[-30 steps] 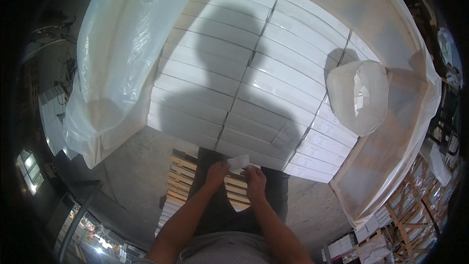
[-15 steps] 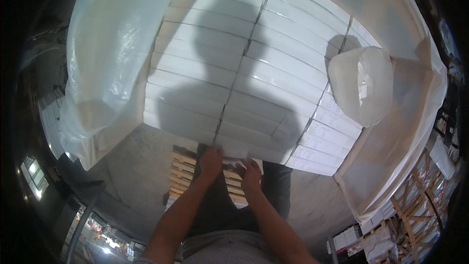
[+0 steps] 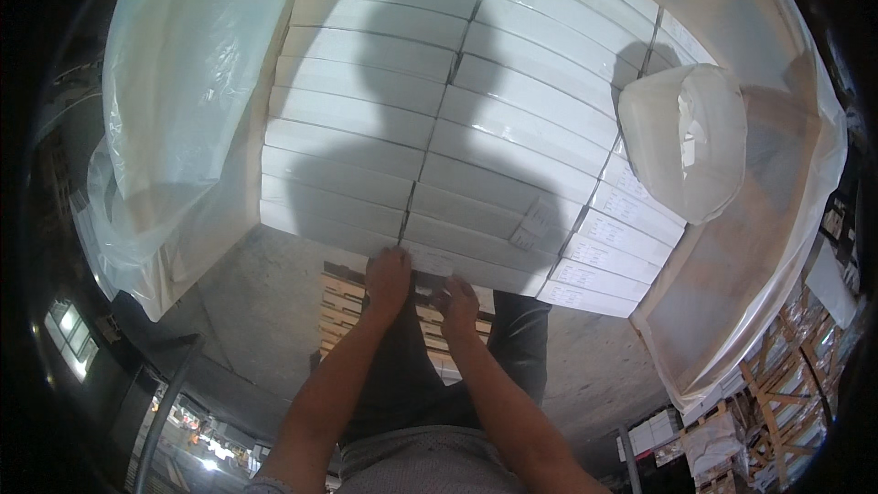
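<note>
A layer of flat white boxes lies in long rows before me, the shadow of my head and shoulders across it. My left hand is closed at the near edge of this layer, by the seam between two rows. What its fingers grip, if anything, is hidden. Just to its right and a little lower, my right hand is closed with bent fingers, close under the same edge. Whatever it may hold cannot be made out. A small label shows on a box toward the right.
Translucent plastic sheeting hangs over the left side. On the right, a plastic-lined wall encloses the boxes, and a pale rounded plastic container rests on them. A wooden pallet lies on the concrete floor by my legs.
Both hands have risen slightly in the picture, and the right one has come a little left, its fingers more bent. The view has shifted slightly; the boxes stay put.
</note>
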Demonstrator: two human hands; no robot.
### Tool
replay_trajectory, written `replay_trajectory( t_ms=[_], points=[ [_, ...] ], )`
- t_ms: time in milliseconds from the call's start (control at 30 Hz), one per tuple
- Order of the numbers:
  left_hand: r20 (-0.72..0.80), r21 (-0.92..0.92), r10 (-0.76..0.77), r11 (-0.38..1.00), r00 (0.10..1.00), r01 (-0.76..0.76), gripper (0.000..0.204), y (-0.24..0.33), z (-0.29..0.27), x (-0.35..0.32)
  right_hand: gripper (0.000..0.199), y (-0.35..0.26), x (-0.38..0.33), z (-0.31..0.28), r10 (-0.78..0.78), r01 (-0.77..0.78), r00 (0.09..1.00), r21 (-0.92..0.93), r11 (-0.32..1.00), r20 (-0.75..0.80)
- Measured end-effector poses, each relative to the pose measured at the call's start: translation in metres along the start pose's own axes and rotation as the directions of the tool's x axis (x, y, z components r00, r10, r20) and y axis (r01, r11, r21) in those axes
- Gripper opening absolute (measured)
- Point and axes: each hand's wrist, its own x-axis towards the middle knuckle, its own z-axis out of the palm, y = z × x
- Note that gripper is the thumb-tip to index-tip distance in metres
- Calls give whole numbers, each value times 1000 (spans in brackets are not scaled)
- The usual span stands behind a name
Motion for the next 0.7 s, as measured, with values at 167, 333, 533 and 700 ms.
replay_trajectory(
  t_ms=[167,333,533,700],
  points=[
    [-3,0,-53,999,999,53,19,6,2,1,28,6,1,1,-54,54,998,27,998,14],
    [-72,58,-38,997,997,42,20,9,9,-1,30,11,9,-3,-84,84,996,0,996,27],
    [-132,161,-54,984,990,75,35,15,8,-5,34,11,9,-2,-87,88,996,-30,996,11],
    [-42,176,-188,965,981,192,46,9,-3,-12,37,10,6,-2,-113,115,993,-102,988,21]
  ],
)
